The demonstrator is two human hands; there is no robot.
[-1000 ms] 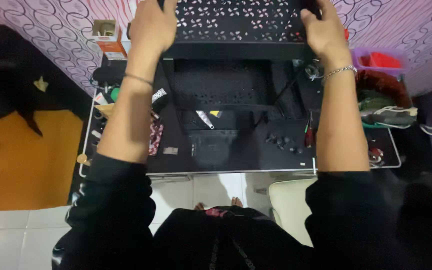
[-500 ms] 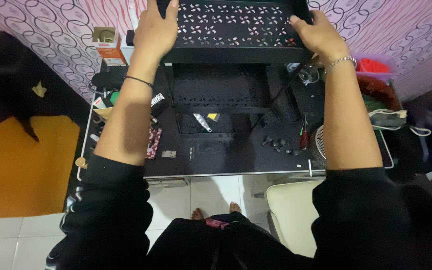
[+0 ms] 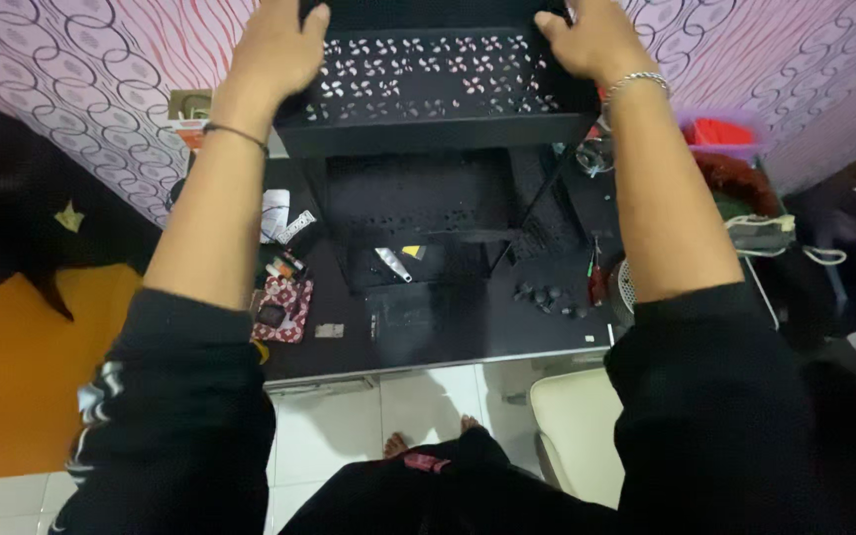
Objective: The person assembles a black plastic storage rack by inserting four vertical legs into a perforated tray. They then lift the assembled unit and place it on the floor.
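While raised at the top centre of the frame, perforated black metal tray (image 3: 438, 84) gripped at both ends: left hand (image 3: 274, 50) clasped on its upper-left corner, right hand (image 3: 587, 40) on its upper-right rim. Below, black rack frame (image 3: 428, 203) standing on black desk (image 3: 448, 322).

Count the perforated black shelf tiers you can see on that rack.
2. The top tier is gripped at its corners by the left hand and right hand; the lower tier sits directly beneath it, above the black desk. More may be hidden.
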